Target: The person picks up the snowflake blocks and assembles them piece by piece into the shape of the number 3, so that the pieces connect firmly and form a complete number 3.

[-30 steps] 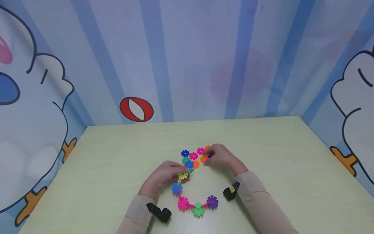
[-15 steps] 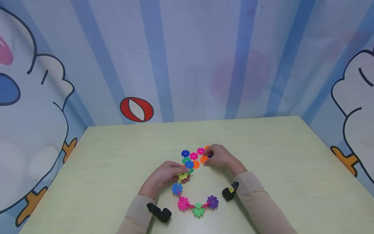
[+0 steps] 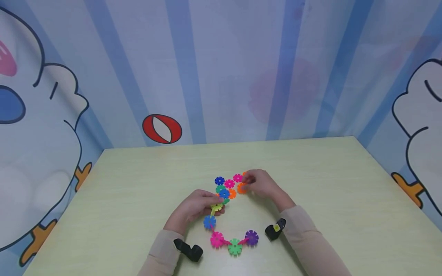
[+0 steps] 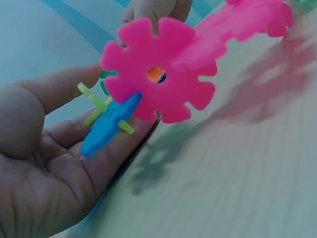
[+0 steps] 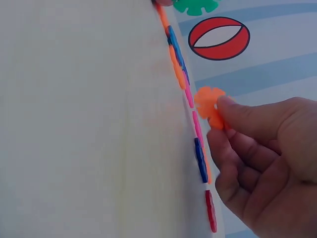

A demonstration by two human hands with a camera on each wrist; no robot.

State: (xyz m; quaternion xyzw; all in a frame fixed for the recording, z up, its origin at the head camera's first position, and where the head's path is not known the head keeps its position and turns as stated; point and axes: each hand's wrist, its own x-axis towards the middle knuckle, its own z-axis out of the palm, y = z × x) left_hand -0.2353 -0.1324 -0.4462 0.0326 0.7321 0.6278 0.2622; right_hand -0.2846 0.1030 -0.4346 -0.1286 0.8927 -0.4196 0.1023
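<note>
My left hand [image 3: 195, 207] pinches one end of a chain of notched plastic snowflake discs, around a yellow disc [image 3: 216, 207]. The chain curves toward me through a blue disc [image 3: 209, 222], a pink disc [image 3: 216, 240] and a light green disc [image 3: 235, 248] to a purple disc [image 3: 251, 238]. In the left wrist view a large pink disc [image 4: 173, 96] covers part of the fingers. My right hand [image 3: 262, 186] pinches an orange disc [image 5: 204, 101] between thumb and fingers, raised over the table in the right wrist view.
Loose discs lie flat between and beyond the hands, among them a dark blue disc [image 3: 219, 180], a pink disc [image 3: 229, 184] and a medium blue disc [image 3: 224, 194]. A red disc [image 5: 211, 211] lies by the right hand. The pale tabletop [image 3: 155, 168] meets a striped backdrop [image 3: 228, 76].
The right hand shifts slightly right and up with the orange disc in its fingers; the dark disc seen beside its fingers earlier is hidden now. The left hand and chain stay put.
</note>
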